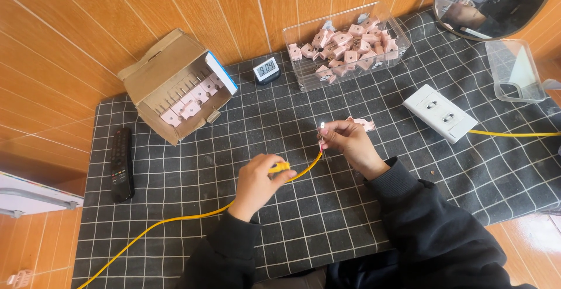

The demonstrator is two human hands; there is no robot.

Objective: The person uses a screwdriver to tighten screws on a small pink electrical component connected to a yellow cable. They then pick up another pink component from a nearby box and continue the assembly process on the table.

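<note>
Pinching the yellow cable (301, 171) with my left hand (257, 184) just behind its stripped end, held above the counter (175, 195), my right hand (349, 142) grips the thin wire tips; light and limp, it likely handles best near that end.

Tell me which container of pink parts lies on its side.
The cardboard box at the left: its opening faces sideways. The clear plastic bin stands upright, open on top.
</note>
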